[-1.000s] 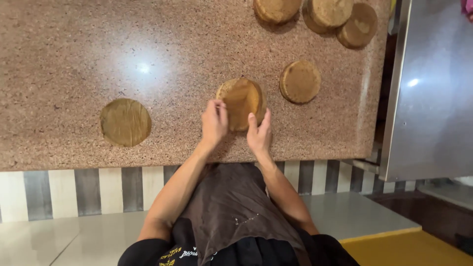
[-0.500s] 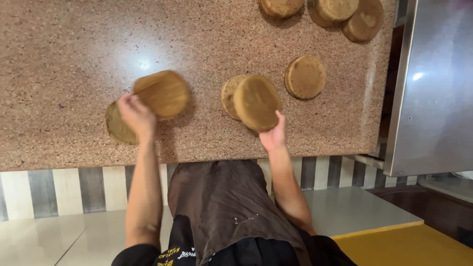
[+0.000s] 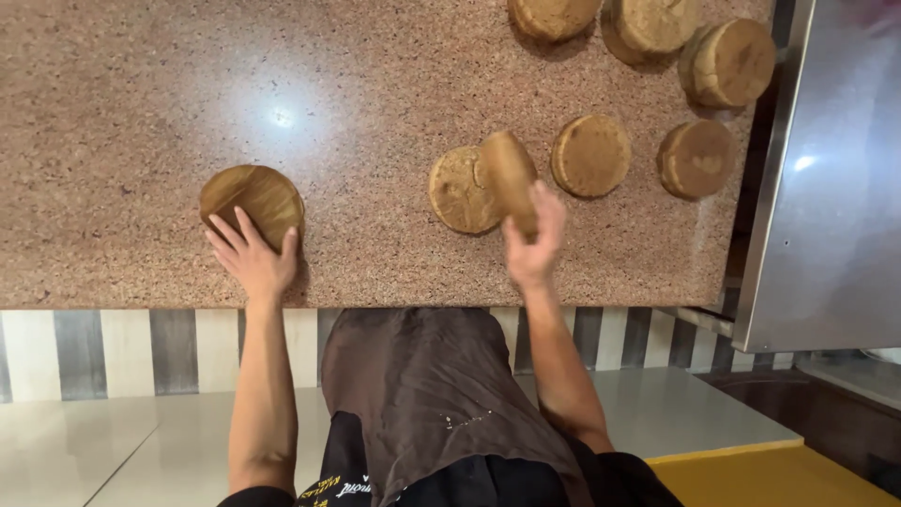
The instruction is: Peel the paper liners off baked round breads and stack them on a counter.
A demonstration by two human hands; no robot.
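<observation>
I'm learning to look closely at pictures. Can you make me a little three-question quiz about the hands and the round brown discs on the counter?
1. True or false: the left hand rests on a round disc lying flat on the speckled counter.
2. What does the right hand hold? A) a lifted disc tilted on edge, B) a spoon, C) nothing.
3. Fill in: directly left of the lifted disc, a flat disc lies ___ on the counter.

Key:
1. True.
2. A.
3. Flat; the lifted disc overlaps it in the view, so I cannot tell if they touch.
</observation>
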